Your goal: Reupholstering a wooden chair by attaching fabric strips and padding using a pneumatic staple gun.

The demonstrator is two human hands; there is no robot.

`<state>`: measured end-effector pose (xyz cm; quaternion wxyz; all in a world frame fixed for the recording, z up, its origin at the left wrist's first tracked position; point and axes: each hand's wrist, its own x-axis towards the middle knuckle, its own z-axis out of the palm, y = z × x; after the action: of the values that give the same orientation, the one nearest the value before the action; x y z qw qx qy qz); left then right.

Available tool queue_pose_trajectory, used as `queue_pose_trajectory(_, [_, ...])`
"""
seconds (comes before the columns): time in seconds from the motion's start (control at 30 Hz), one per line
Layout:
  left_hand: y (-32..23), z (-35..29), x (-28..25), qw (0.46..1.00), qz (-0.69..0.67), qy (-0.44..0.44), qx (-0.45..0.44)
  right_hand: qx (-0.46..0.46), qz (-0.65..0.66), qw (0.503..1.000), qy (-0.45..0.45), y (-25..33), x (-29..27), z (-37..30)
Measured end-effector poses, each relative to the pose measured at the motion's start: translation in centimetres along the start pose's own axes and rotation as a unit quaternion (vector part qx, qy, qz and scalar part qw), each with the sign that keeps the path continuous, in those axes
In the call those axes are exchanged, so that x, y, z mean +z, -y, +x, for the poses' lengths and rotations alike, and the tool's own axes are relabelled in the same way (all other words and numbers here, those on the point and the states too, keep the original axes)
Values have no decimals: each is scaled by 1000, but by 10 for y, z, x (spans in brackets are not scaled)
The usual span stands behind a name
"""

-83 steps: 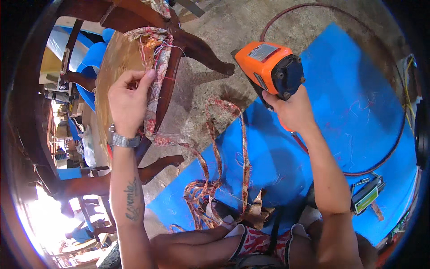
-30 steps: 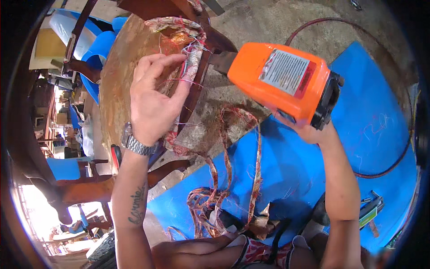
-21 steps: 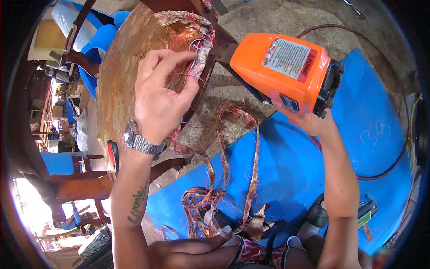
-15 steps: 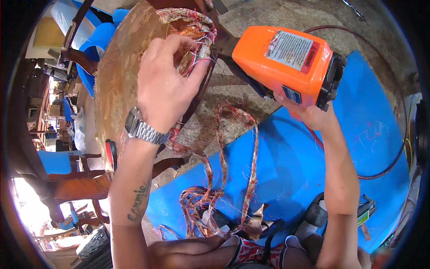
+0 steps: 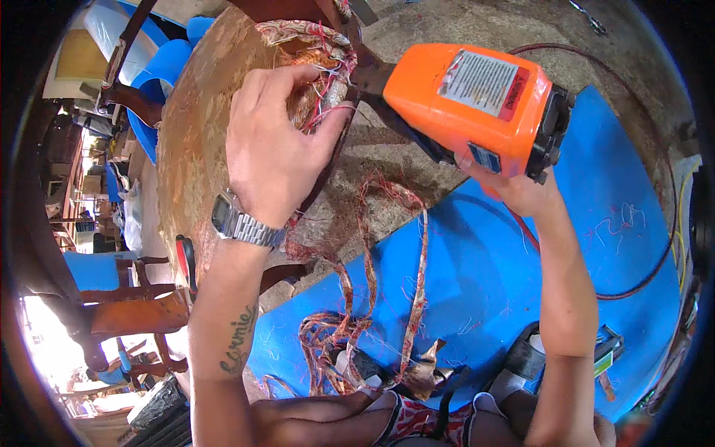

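My right hand (image 5: 514,186) is wrapped round the handle of an orange staple gun (image 5: 454,97). The gun's nose meets the dark wooden frame beside a strip of frayed patterned fabric trim (image 5: 328,97). My left hand (image 5: 279,141), with a metal watch on its wrist, is curled at that trim, thumb on one side and index finger on the other. Loose red and white threads hang from the strip. A long tail of the same trim (image 5: 369,276) drops down and lies in a tangled heap near my legs. My other left fingertips are hidden.
A worn brown round surface (image 5: 201,127) lies behind my left hand. Below is a blue sheet (image 5: 477,276) with scattered threads. A dark red hose (image 5: 640,97) curves round the right side. Wooden chair parts (image 5: 141,313) and blue containers (image 5: 167,63) stand at the left.
My left hand has shifted slightly, its forearm moving a little to the right. The staple gun has moved only slightly left and stays against the frame.
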<state>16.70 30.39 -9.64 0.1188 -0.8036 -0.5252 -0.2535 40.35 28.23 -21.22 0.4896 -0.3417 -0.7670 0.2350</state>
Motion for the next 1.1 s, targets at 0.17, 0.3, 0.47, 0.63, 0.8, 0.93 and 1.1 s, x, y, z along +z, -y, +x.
queue_pose_trajectory(0.17, [2,0,2,999,-29,7,-25,26,27,998,-40,3,0,-1])
queue_pose_trajectory(0.3, [2,0,3,999,-21,9,-23,19,34,999,-25,-1,0,0])
queue_pose_trajectory(0.47, [0,-1,4,1000,3,4,5,34,25,999,-14,5,0,5])
queue_pose_trajectory(0.63, [0,-1,3,1000,4,2,6,50,22,998,-2,19,-6,17])
queue_pose_trajectory(0.8, [2,-2,6,1000,0,1,9,95,38,995,23,26,-7,27])
queue_pose_trajectory(0.93, [1,-1,7,1000,-1,-1,12,130,47,990,41,29,-9,29])
queue_pose_trajectory(1.1, [4,-3,2,1000,-6,5,-5,162,53,984,58,33,-15,26])
